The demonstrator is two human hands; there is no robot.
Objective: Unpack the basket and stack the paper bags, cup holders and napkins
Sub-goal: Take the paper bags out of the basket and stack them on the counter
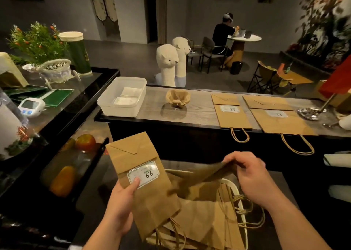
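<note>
My left hand [121,202] grips a small folded brown paper bag [140,177], thumb on its white label, held above the basket. My right hand [248,175] pinches the edge of another brown bag [201,183], lifting it out of the white-rimmed basket [239,198], which holds several more bags with twine handles. On the counter lie a small paper bag [230,112] and a larger one [279,116], handles hanging over the edge. A pulp cup holder [177,97] stands left of them. Napkins [127,96] lie inside a clear plastic tub [121,97].
The wooden counter top [199,114] runs across in front of me. A side counter at left carries a timer [31,107], a plant, a green canister [78,53] and fruit below. A metal dish [308,112] sits at the counter's right end. A person sits at a far table.
</note>
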